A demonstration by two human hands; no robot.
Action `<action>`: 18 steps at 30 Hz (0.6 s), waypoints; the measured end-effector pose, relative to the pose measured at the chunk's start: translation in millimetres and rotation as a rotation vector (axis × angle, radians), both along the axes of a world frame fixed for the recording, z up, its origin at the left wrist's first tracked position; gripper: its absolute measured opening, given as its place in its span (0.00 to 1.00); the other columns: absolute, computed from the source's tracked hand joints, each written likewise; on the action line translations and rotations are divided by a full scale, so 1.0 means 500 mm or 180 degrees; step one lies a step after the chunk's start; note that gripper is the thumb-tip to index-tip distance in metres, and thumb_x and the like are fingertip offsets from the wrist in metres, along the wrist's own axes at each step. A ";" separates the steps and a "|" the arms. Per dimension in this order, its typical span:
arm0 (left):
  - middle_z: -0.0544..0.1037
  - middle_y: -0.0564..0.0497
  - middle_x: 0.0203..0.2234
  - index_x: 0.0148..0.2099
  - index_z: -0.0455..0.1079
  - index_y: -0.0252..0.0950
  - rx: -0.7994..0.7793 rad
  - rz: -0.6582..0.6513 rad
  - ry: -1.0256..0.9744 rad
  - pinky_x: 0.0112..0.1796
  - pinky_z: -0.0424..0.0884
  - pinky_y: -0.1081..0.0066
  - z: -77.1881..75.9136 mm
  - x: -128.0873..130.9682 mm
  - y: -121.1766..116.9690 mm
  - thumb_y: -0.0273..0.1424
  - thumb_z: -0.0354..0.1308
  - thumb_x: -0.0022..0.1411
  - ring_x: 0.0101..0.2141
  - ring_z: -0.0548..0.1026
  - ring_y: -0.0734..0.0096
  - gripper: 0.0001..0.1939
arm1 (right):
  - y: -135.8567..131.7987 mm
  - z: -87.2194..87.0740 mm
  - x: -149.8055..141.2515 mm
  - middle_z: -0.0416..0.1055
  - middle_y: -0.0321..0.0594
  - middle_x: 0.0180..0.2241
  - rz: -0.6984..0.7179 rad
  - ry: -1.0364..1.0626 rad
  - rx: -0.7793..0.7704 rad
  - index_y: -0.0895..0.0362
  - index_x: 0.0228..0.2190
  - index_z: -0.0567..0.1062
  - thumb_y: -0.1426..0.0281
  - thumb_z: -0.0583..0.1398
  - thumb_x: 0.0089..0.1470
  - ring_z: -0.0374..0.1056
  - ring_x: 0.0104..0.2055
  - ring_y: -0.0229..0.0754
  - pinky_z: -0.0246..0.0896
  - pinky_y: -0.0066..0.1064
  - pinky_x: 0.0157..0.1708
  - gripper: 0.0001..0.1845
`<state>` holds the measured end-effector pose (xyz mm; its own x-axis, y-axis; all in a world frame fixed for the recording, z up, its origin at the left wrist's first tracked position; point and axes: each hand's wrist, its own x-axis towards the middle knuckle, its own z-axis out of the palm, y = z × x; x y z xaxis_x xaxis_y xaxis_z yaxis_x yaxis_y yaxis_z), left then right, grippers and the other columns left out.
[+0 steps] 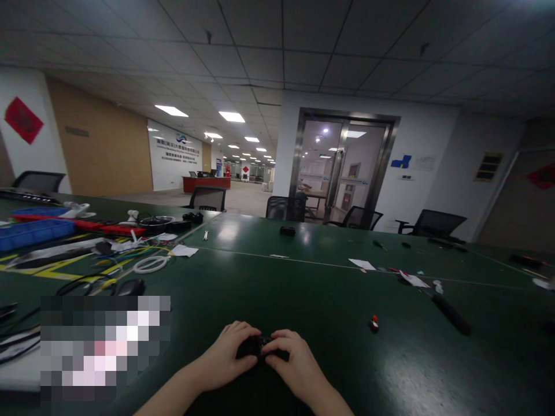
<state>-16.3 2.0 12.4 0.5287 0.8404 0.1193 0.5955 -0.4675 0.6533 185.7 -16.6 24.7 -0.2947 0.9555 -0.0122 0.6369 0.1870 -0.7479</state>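
Note:
Both my hands meet low at the middle of a dark green table point(303, 277). My left hand point(228, 352) and my right hand point(289, 358) are closed around a small black object point(259, 345), fingers curled over it from each side. Most of that object is hidden by my fingers, and I cannot make out what it is. A small red and black part point(373, 323) lies on the table a little to the right of my right hand.
The left side holds cables, a white coil point(150, 264), a black mouse-like object point(130, 286), a blue tray point(32, 232) and red tools. Paper scraps point(362, 264) and a black rod point(451, 314) lie at right. Office chairs point(208, 198) line the far edge before glass doors.

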 end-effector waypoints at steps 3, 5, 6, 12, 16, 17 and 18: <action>0.70 0.49 0.46 0.51 0.64 0.42 -0.0013 0.0016 -0.0024 0.50 0.58 0.62 0.005 0.000 -0.004 0.31 0.58 0.53 0.48 0.64 0.61 0.22 | 0.002 -0.001 0.000 0.67 0.34 0.46 0.0024 -0.0024 0.0040 0.44 0.34 0.77 0.70 0.60 0.46 0.61 0.51 0.43 0.52 0.38 0.51 0.12; 0.70 0.49 0.46 0.50 0.64 0.41 -0.0017 0.0035 -0.0032 0.50 0.58 0.63 0.008 0.002 -0.006 0.30 0.58 0.52 0.48 0.64 0.62 0.22 | 0.002 -0.002 0.001 0.67 0.34 0.46 0.0041 -0.0026 0.0049 0.43 0.34 0.77 0.70 0.60 0.46 0.60 0.51 0.43 0.52 0.37 0.51 0.12; 0.70 0.49 0.45 0.49 0.64 0.41 -0.0004 0.0040 -0.0035 0.50 0.59 0.63 0.009 0.003 -0.006 0.29 0.57 0.52 0.47 0.64 0.62 0.21 | 0.002 -0.003 0.001 0.67 0.33 0.46 0.0051 -0.0029 0.0056 0.43 0.34 0.77 0.69 0.60 0.47 0.60 0.51 0.43 0.52 0.37 0.50 0.12; 0.71 0.50 0.42 0.46 0.66 0.42 0.0093 0.0062 0.0013 0.48 0.60 0.64 0.007 0.007 -0.004 0.28 0.57 0.51 0.45 0.65 0.63 0.18 | 0.008 -0.014 0.000 0.68 0.35 0.45 0.0055 -0.0072 0.0170 0.44 0.34 0.77 0.71 0.60 0.46 0.62 0.49 0.42 0.53 0.35 0.50 0.13; 0.71 0.50 0.42 0.46 0.66 0.42 0.0035 0.0071 -0.0002 0.48 0.60 0.64 0.005 0.006 -0.003 0.28 0.57 0.51 0.45 0.65 0.62 0.18 | 0.005 -0.009 -0.001 0.68 0.34 0.45 0.0047 -0.0058 0.0119 0.44 0.34 0.77 0.71 0.60 0.46 0.62 0.49 0.43 0.53 0.35 0.50 0.13; 0.71 0.50 0.42 0.46 0.66 0.42 0.0028 0.0068 -0.0016 0.48 0.60 0.64 0.004 0.006 -0.003 0.28 0.57 0.51 0.45 0.65 0.62 0.18 | 0.002 -0.006 -0.002 0.67 0.34 0.45 0.0045 -0.0052 0.0113 0.44 0.34 0.77 0.70 0.60 0.46 0.62 0.50 0.43 0.53 0.36 0.50 0.13; 0.71 0.50 0.42 0.47 0.66 0.42 0.0025 0.0061 -0.0033 0.48 0.60 0.64 0.004 0.005 -0.003 0.28 0.57 0.51 0.45 0.65 0.62 0.18 | 0.000 -0.003 -0.002 0.67 0.34 0.45 0.0043 -0.0045 0.0108 0.44 0.35 0.77 0.70 0.60 0.46 0.61 0.50 0.43 0.53 0.36 0.50 0.13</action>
<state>-13.7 0.5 14.2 0.5114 0.8493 0.1314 0.5976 -0.4613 0.6558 184.8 -16.4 23.3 -0.3078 0.9513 0.0160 0.6447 0.2209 -0.7318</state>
